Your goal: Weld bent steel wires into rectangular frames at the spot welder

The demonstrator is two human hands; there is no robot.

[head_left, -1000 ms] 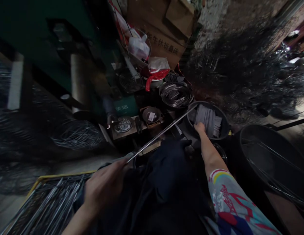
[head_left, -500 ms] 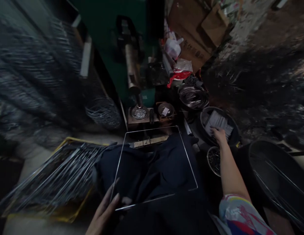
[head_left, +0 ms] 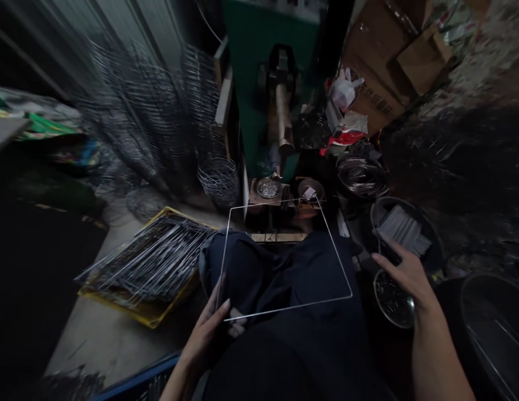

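Observation:
My left hand (head_left: 215, 312) grips a thin wire frame (head_left: 288, 308) by its near left corner. The frame is bent into a rough rectangle and is held over my dark-clothed lap (head_left: 259, 273). My right hand (head_left: 403, 273) is off to the right, thumb and forefinger apart, and I see nothing between them. It hovers by the near rim of a dark tub (head_left: 435, 236) of grey flat strips (head_left: 403, 228). Just below the hand is a round bowl (head_left: 395, 317) of small dark pieces.
Ahead stands a green machine (head_left: 253, 111), with a dish of small shiny parts (head_left: 268, 189) and another dish (head_left: 311, 190) at its foot. On the left, a yellow crate (head_left: 153, 322) holds wire rods. Stacked wire baskets (head_left: 146, 100) stand behind. A large black tub (head_left: 493, 334) is at right.
My right hand has drawn back from the strips toward me, and its fingers have spread. My left hand keeps hold of the wire frame. The whole view has swung left.

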